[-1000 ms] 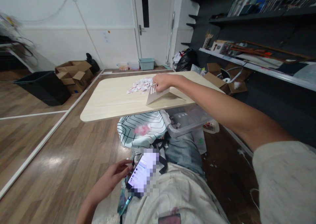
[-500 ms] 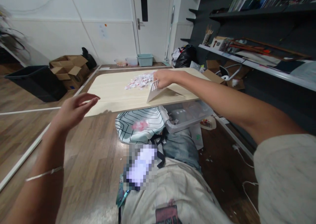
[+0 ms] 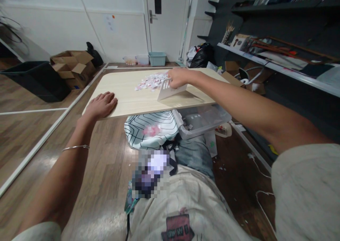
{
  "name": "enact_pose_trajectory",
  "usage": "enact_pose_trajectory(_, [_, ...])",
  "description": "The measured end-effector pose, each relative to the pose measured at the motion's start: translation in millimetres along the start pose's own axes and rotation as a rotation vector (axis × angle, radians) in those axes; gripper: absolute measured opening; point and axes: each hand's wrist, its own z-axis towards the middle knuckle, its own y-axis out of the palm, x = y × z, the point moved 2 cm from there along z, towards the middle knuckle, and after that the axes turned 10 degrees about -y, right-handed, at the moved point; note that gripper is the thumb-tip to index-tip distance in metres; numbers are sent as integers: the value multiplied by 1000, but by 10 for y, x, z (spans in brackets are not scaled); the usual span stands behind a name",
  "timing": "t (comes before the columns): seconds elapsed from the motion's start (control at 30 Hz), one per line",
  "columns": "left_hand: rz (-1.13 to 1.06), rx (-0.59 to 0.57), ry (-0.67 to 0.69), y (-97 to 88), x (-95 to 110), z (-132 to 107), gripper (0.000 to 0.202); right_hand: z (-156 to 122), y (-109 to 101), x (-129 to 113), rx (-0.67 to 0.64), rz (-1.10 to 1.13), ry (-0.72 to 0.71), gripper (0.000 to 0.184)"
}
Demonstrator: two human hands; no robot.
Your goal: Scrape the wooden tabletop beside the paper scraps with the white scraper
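Observation:
My right hand [image 3: 178, 78] is closed around the slotted top of a thin, pale scraper-like board [image 3: 168, 92], which stands tilted on its lower edge on the light wooden tabletop [image 3: 124, 102]. Just beyond and left of the board lies a loose heap of small white and pink pieces [image 3: 152, 81], too small to name. My left hand [image 3: 102, 104] rests palm down on the near left corner of the tabletop, fingers stretched out and holding nothing.
Under the table's near edge sit a clear plastic bin [image 3: 202, 120] with a few small pieces inside and a patterned cloth bag [image 3: 151, 129]. A black trash bin [image 3: 34, 81] and cardboard boxes [image 3: 71, 69] stand left. Shelves [image 3: 278, 67] line the right wall.
My left hand has come down from the air onto the tabletop's left corner. My right hand still grips the board beside the heap, which looks almost unchanged.

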Motion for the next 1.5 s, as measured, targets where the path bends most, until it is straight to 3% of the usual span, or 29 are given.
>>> enact_pose_trajectory(0.23, [57, 39, -40, 1, 54, -43, 63, -190, 96, 279, -9, 8, 26, 41])
enact_pose_trajectory(0.47, [63, 36, -67, -3, 60, -46, 66, -346, 142, 404, -39, -2, -36, 33])
enact_pose_trajectory(0.7, [69, 60, -87, 39, 18, -2, 67, -665, 246, 825, -125, -45, 25, 30])
enact_pose_trajectory(0.83, [60, 75, -84, 49, -2, 14, 65, -710, 276, 983, -162, -42, 77, 32])
enact_pose_trajectory(1.07, [47, 53, -74, 38, 3, -26, 71, -609, 238, 1002, -186, 65, 127, 26])
enact_pose_trajectory(1.5, [-20, 52, -63, 56, -48, 3, 70, -648, 293, 998, -87, 10, 71, 35])
